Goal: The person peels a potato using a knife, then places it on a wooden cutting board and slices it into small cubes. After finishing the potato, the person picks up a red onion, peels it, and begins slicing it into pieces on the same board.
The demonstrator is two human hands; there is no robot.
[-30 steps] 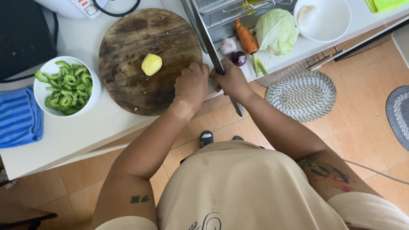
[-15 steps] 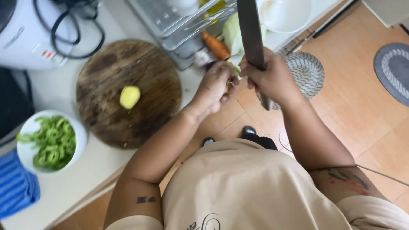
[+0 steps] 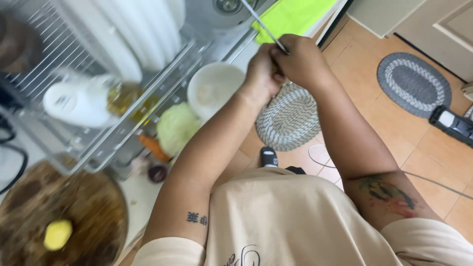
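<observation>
My right hand (image 3: 303, 61) has its fingers closed round the handle of a knife (image 3: 263, 25), blade pointing up over the sink (image 3: 217, 10). My left hand (image 3: 261, 74) is curled against it, fingers pinched at the blade's base. Both hover past the desk's edge, above the woven mat (image 3: 288, 120) on the floor, beside the white bowl (image 3: 214, 88).

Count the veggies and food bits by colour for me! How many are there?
Yellow: 1, the potato piece on the board
Pale green: 1, the cabbage
Orange: 1, the carrot
Purple: 1, the onion
Total: 4
</observation>
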